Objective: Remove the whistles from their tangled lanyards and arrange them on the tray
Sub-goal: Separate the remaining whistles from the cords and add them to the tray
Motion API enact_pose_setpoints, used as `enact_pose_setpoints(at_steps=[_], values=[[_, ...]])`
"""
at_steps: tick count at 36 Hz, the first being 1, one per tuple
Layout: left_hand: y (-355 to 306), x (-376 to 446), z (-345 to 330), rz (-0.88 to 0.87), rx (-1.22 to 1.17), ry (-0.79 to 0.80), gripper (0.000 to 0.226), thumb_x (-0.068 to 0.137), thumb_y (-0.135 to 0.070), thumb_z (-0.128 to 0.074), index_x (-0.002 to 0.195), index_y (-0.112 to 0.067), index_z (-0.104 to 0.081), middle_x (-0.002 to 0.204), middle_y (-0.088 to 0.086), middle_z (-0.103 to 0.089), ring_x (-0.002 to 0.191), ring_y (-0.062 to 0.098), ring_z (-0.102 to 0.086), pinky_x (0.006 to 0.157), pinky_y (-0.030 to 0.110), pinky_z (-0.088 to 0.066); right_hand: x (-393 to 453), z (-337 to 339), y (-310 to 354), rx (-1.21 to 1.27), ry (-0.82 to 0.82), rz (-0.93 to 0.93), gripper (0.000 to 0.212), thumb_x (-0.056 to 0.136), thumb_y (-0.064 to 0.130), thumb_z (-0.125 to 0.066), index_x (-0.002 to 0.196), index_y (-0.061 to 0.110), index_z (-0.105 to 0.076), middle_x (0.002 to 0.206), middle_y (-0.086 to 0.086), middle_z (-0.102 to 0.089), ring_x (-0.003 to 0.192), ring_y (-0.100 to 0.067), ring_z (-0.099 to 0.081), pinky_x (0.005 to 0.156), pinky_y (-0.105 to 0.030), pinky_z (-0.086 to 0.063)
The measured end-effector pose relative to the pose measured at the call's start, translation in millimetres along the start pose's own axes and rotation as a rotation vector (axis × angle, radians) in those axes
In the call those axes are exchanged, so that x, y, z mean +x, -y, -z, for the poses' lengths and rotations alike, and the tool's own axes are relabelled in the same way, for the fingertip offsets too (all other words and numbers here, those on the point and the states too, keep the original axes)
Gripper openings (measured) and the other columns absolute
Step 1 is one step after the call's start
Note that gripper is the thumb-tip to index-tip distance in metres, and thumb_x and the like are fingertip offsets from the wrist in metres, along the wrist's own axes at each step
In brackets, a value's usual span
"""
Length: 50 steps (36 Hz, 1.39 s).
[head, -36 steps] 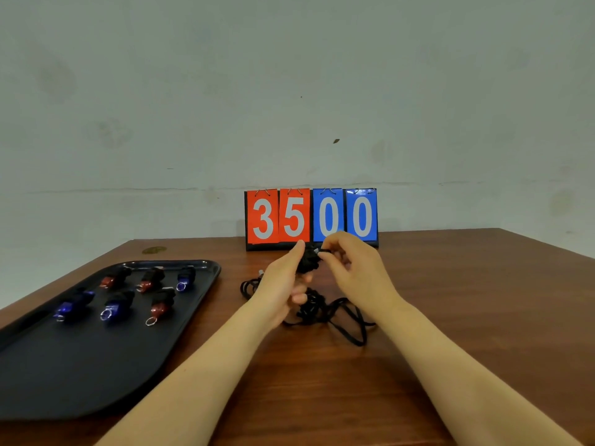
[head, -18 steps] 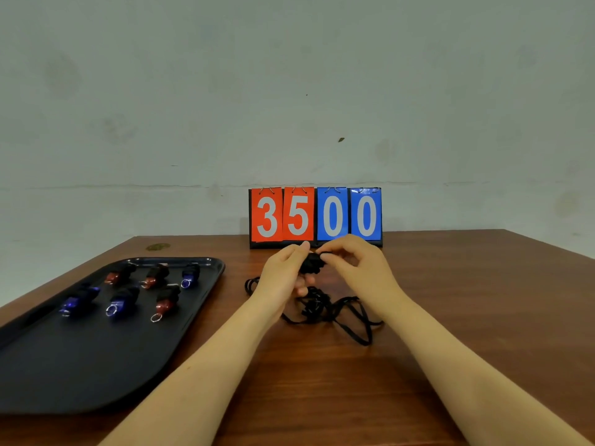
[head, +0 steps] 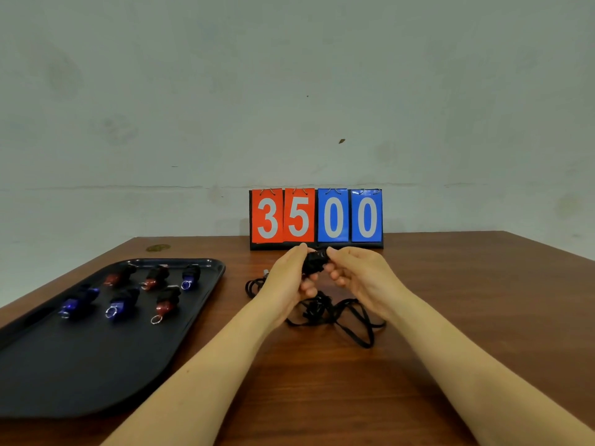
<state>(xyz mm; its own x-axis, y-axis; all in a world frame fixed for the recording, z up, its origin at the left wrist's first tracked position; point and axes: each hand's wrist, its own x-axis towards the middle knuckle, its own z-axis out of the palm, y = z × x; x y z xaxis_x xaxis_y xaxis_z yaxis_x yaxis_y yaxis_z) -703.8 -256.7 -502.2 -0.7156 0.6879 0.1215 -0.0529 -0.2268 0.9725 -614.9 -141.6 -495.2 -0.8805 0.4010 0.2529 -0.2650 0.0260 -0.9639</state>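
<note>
Black whistle point(head: 314, 262) stays pinched between left hand point(head: 287, 281) and right hand point(head: 360, 278), lifted slightly higher over the tangled lanyards point(head: 325, 312) than a second ago, suggesting unclipping continues before it joins six on the tray point(head: 206, 263).

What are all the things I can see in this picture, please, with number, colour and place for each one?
tray: 1, black, left side of the table
whistles on the tray: 6, three blue and three red, in two rows at the far end of the tray
black whistle: 1, held between both hands above the table
lanyards: tangled pile, black, on the table under the hands; number unclear
scoreboard: 1, red and blue cards showing 3500, far edge of the table
table: 1, brown wood
wall: pale, behind the table
left hand: grips the black whistle
right hand: pinches the same whistle's end
</note>
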Motion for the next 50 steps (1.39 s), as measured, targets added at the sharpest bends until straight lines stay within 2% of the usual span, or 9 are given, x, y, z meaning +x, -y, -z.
enact_pose_setpoints(at_steps=[6, 16, 24, 27, 31, 36, 42, 45, 50], values=[[5.8, 0.5, 0.9, -0.058, 0.1, 0.081, 0.025, 0.095, -0.036, -0.057, 0.095, -0.011, -0.058, 0.07, 0.0, -0.046, 0.048, 0.007, -0.035, 0.047, 0.022, -0.034, 0.2, -6.6, 0.1, -0.303, -0.164, 0.15, 0.018, 0.094, 0.017, -0.059, 0.084, 0.006, -0.069, 0.068, 0.0, -0.068, 0.057, -0.004, -0.06, 0.056, -0.013, -0.049], [12.3, -1.3, 0.1, -0.052, 0.12, 0.088, 0.018, 0.097, -0.03, -0.053, 0.089, -0.014, -0.058, 0.061, -0.004, -0.043, 0.046, 0.006, -0.033, 0.046, 0.021, -0.03, 0.2, -3.1, -6.1, -0.6, -0.203, 0.213, 0.007, 0.088, 0.014, -0.062, 0.082, 0.016, -0.064, 0.073, -0.003, -0.07, 0.06, -0.009, -0.064, 0.055, -0.015, -0.052], [5.2, -3.3, 2.5, -0.112, 0.066, 0.163, 0.025, 0.1, -0.029, -0.045, 0.093, -0.005, -0.049, 0.056, -0.007, -0.046, 0.043, 0.005, -0.025, 0.042, 0.018, -0.024, -3.2, -6.7, 2.1, -0.371, -0.128, 0.21, 0.014, 0.092, 0.007, -0.057, 0.08, 0.01, -0.065, 0.061, 0.002, -0.066, 0.051, -0.006, -0.06, 0.052, -0.016, -0.051], [5.6, -2.2, 4.6, -0.076, 0.011, 0.166, 0.027, 0.099, -0.031, -0.045, 0.099, -0.004, -0.049, 0.056, -0.005, -0.046, 0.041, 0.005, -0.025, 0.04, 0.016, -0.024, -3.4, -7.7, 2.8, -0.24, -0.082, 0.165, 0.012, 0.093, 0.007, -0.057, 0.085, 0.006, -0.066, 0.065, -0.001, -0.066, 0.054, -0.009, -0.061, 0.054, -0.018, -0.051], [7.5, -1.1, 4.9, -0.029, -0.038, 0.167, 0.031, 0.099, -0.034, -0.044, 0.092, -0.004, -0.052, 0.058, -0.001, -0.039, 0.041, 0.006, -0.024, 0.039, 0.017, -0.023, -2.2, -7.6, 1.2, -0.011, -0.031, 0.078, 0.011, 0.094, 0.005, -0.056, 0.093, 0.002, -0.066, 0.072, -0.008, -0.065, 0.062, -0.014, -0.061, 0.061, -0.022, -0.053], [11.0, 0.3, 7.4, 0.01, -0.046, 0.188, 0.03, 0.097, -0.034, -0.046, 0.094, -0.005, -0.052, 0.058, -0.002, -0.041, 0.042, 0.006, -0.026, 0.038, 0.016, -0.027, -2.3, -6.1, -0.9, 0.127, -0.007, -0.042, 0.015, 0.094, 0.002, -0.053, 0.103, -0.003, -0.065, 0.072, -0.007, -0.064, 0.062, -0.012, -0.06, 0.058, -0.019, -0.052], [12.2, -1.6, 9.6, 0.063, -0.08, 0.226, 0.033, 0.091, -0.038, -0.048, 0.088, -0.006, -0.054, 0.06, -0.001, -0.039, 0.043, 0.006, -0.024, 0.04, 0.017, -0.022, -2.4, -8.3, -2.7, 0.032, -0.052, -0.055, 0.014, 0.095, 0.006, -0.053, 0.1, 0.001, -0.066, 0.069, -0.005, -0.062, 0.059, -0.011, -0.058, 0.056, -0.021, -0.048], [10.3, -1.4, 6.4, 0.101, -0.178, 0.218, 0.035, 0.101, -0.035, -0.036, 0.09, -0.006, -0.054, 0.06, 0.0, -0.039, 0.042, 0.005, -0.022, 0.039, 0.017, -0.018, -0.7, -9.8, -3.8, -0.129, -0.129, 0.052, 0.013, 0.094, 0.008, -0.056, 0.099, 0.007, -0.067, 0.068, -0.003, -0.061, 0.054, -0.008, -0.056, 0.051, -0.019, -0.047], [12.4, 1.6, 1.0, 0.146, -0.3, 0.199, 0.04, 0.101, -0.039, -0.036, 0.09, -0.005, -0.053, 0.063, 0.002, -0.037, 0.041, 0.005, -0.023, 0.037, 0.016, -0.019, 0.1, -10.6, -5.7, -0.286, -0.182, 0.237, 0.016, 0.095, 0.009, -0.055, 0.097, 0.015, -0.069, 0.071, -0.005, -0.065, 0.055, -0.005, -0.059, 0.056, -0.016, -0.05]])
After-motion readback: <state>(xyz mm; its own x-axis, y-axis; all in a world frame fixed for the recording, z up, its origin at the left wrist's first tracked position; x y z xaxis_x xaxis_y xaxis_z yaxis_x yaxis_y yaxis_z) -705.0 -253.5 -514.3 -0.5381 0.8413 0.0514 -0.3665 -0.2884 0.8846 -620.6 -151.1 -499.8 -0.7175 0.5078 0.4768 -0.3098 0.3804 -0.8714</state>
